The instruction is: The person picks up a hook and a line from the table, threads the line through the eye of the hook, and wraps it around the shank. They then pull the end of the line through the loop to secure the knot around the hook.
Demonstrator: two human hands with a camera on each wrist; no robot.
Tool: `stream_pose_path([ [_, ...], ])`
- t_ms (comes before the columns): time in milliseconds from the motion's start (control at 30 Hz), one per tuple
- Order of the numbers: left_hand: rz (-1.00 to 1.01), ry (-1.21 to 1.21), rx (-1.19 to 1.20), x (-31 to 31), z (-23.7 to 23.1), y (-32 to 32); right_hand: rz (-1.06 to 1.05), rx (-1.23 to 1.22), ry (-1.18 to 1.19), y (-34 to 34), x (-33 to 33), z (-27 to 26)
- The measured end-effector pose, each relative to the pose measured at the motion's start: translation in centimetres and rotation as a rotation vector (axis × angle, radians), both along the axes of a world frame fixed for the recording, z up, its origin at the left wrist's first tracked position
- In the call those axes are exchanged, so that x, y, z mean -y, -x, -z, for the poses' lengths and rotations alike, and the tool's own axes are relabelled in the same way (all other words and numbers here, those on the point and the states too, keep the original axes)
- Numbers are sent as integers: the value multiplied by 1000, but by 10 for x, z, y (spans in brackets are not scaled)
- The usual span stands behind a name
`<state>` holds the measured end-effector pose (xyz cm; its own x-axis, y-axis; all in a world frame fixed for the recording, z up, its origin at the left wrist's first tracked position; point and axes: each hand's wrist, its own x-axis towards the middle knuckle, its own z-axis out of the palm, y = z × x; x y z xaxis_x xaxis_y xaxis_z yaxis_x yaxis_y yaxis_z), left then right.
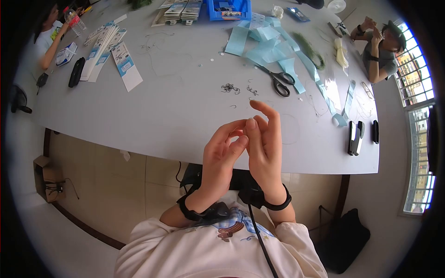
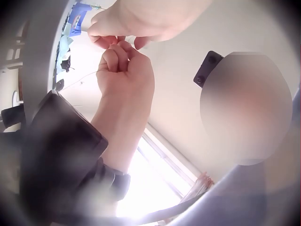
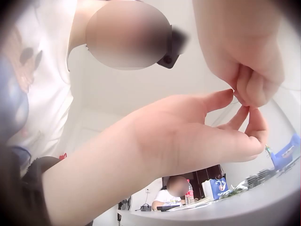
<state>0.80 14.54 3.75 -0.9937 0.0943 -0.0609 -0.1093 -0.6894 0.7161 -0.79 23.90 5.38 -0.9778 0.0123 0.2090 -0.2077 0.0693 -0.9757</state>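
Observation:
Both hands are raised over the table's near edge, with their fingertips meeting. My left hand [image 1: 220, 153] has its thumb and fingers bent around a thin line [image 3: 231, 102], seen by the thumb tip in the right wrist view. My right hand [image 1: 266, 148] pinches between thumb and fingers, its index finger raised and bent in the head view. From its curled fingers the thin line [image 2: 84, 76] trails away in the left wrist view. Whatever lies between the touching fingertips is hidden. Small dark hooks [image 1: 230, 88] lie in a pile beyond the hands.
Black scissors [image 1: 280, 83] and tangled light-blue strips [image 1: 273, 46] lie beyond the hands. A stapler [image 1: 356, 138] is at the right edge. Printed cards [image 1: 126, 67] are at left, a blue bin [image 1: 228, 10] at the back. Two people sit across the table's far corners.

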Motion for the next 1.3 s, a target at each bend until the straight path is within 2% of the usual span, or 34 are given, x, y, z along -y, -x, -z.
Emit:
stream_pose_path([
  [133, -59, 91, -33, 0, 8, 7, 5, 52, 77, 2, 3, -3],
  [333, -197, 88, -115, -5, 15, 9, 14, 44, 54, 0, 4, 1],
  [467, -183, 5, -76, 2, 7, 11, -5, 70, 2, -7, 1, 0],
  [567, -113, -268, 55, 19, -6, 19, -26, 100, -72, -20, -13, 1],
  [633, -82, -533, 29, 37, -4, 24, -37, 107, -114, -29, -27, 3],
  [700, 8, -673, -58, 61, -4, 28, -24, 165, -179, -37, -47, 5],
  [767, -36, -691, -12, 80, -12, 27, -15, 260, -235, -44, -68, 4],
  [833, 5, -667, -34, 102, -15, 25, -35, 363, -298, -45, -86, -5],
  [900, 2, -606, -83, 121, -23, 16, 6, 161, -745, -42, -97, -15],
  [967, 0, -544, -134, 126, -27, 11, 48, 76, -928, -40, -101, -45],
  [1033, 37, -214, -247, 126, -25, 10, -51, 78, -871, -36, -103, -75],
  [1100, 13, 53, -40, 102, -30, 12, -176, 50, -802, -24, -96, -91],
  [1167, 90, 143, 58, 77, -27, 17, -236, 95, -778, 2, -87, -85],
  [1300, 101, 243, 114, 48, -7, 29, -325, 155, -807, 59, -83, -50],
])
